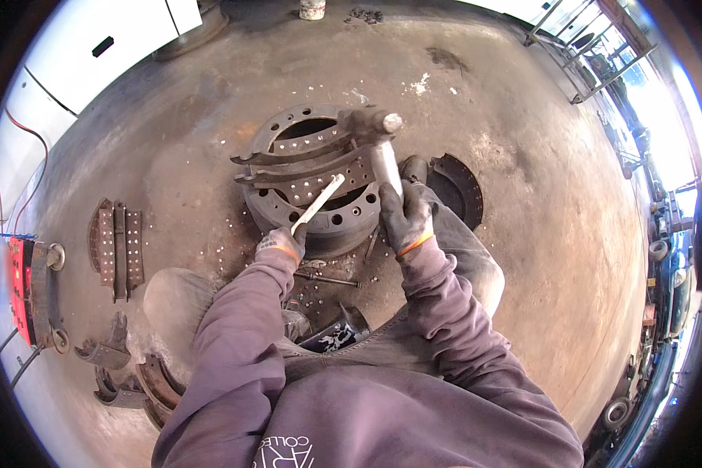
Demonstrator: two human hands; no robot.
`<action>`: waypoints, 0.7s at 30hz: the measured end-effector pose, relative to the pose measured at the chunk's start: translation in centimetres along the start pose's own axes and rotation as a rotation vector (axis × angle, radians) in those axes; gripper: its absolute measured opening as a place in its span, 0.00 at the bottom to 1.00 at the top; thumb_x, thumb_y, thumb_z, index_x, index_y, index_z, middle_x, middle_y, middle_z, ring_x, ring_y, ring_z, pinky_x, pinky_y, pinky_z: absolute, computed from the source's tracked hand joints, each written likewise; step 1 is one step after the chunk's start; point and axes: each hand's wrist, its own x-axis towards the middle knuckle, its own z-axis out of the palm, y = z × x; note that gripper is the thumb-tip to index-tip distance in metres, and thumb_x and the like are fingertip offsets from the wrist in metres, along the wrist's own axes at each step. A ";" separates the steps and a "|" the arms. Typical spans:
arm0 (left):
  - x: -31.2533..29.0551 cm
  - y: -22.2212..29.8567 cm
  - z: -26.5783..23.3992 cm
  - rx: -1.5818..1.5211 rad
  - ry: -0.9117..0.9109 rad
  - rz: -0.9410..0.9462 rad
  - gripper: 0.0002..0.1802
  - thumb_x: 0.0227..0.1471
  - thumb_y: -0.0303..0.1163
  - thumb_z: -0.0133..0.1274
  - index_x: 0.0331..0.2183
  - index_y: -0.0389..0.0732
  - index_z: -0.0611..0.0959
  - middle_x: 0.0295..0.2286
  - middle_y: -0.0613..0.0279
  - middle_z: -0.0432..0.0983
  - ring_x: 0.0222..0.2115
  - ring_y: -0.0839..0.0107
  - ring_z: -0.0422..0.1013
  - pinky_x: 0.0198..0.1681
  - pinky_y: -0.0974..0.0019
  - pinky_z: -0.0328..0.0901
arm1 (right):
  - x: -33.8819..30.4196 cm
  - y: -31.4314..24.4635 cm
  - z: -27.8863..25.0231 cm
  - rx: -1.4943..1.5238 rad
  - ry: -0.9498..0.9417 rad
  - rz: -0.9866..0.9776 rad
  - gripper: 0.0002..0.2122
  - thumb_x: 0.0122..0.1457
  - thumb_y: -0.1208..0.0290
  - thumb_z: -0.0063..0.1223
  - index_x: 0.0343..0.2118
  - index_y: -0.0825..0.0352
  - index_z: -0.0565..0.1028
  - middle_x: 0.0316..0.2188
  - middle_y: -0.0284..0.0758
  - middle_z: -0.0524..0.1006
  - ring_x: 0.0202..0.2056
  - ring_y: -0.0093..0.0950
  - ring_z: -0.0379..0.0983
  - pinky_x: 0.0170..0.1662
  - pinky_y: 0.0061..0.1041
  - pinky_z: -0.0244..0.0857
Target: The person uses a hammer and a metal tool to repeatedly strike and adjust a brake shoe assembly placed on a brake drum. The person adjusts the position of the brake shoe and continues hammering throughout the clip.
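Observation:
My left hand, gloved, is closed around a pale, bar-like tool, slanting up and right over a brake shoe. Whether its tip touches the shoe, I cannot tell. Gripped in my gloved right hand is a hammer, its blurred head raised over the shoe's right end. The shoe has rows of rivet holes and curved webs. It lies across a round brake drum with a bolt-hole rim, on the floor between my legs.
More brake shoes lie at the left, others at lower left. Right of the drum is a curved dark shoe. A metal rod and scattered rivets lie near me. A red-sided object stands far left, a metal rack far right.

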 end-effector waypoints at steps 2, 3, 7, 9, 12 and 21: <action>-0.1 0.2 0.2 0.012 -0.013 -0.015 0.34 0.58 0.60 0.46 0.35 0.36 0.87 0.33 0.39 0.81 0.38 0.43 0.78 0.42 0.48 0.72 | 0.2 -0.3 -0.2 -0.188 0.050 -0.064 0.22 0.63 0.52 0.53 0.48 0.69 0.75 0.30 0.51 0.80 0.34 0.48 0.79 0.35 0.40 0.71; -0.1 0.3 -0.1 0.023 -0.014 -0.019 0.34 0.58 0.61 0.46 0.36 0.36 0.87 0.34 0.40 0.81 0.40 0.45 0.78 0.44 0.49 0.73 | 0.1 1.1 0.2 -0.260 -0.004 -0.015 0.23 0.63 0.50 0.52 0.49 0.67 0.74 0.33 0.53 0.80 0.38 0.51 0.78 0.39 0.42 0.71; 0.0 1.7 -0.5 0.037 -0.004 -0.035 0.35 0.58 0.61 0.45 0.35 0.36 0.87 0.34 0.40 0.81 0.39 0.45 0.78 0.43 0.48 0.73 | 0.9 8.0 1.1 -0.457 -0.237 0.263 0.30 0.60 0.41 0.51 0.46 0.69 0.77 0.38 0.50 0.81 0.43 0.45 0.78 0.47 0.38 0.70; 0.2 2.1 -0.8 0.018 0.057 0.011 0.35 0.58 0.61 0.46 0.34 0.35 0.87 0.34 0.39 0.81 0.39 0.44 0.78 0.42 0.48 0.73 | 0.3 8.4 0.8 -0.276 -0.240 0.404 0.28 0.60 0.44 0.53 0.41 0.73 0.79 0.29 0.42 0.80 0.33 0.32 0.78 0.39 0.31 0.71; -0.3 0.8 1.3 -0.055 0.057 -0.072 0.36 0.56 0.62 0.49 0.32 0.34 0.87 0.31 0.37 0.80 0.37 0.42 0.78 0.41 0.47 0.73 | -1.0 0.8 -0.8 0.071 -0.277 0.414 0.26 0.63 0.47 0.51 0.49 0.68 0.77 0.36 0.46 0.82 0.39 0.42 0.80 0.42 0.36 0.72; 1.4 -0.1 13.7 -0.156 0.016 0.136 0.26 0.63 0.49 0.43 0.51 0.38 0.77 0.34 0.40 0.80 0.37 0.42 0.76 0.40 0.47 0.69 | 1.0 5.1 1.4 -0.490 -0.299 0.281 0.30 0.61 0.39 0.46 0.47 0.67 0.77 0.41 0.54 0.79 0.47 0.51 0.76 0.50 0.43 0.68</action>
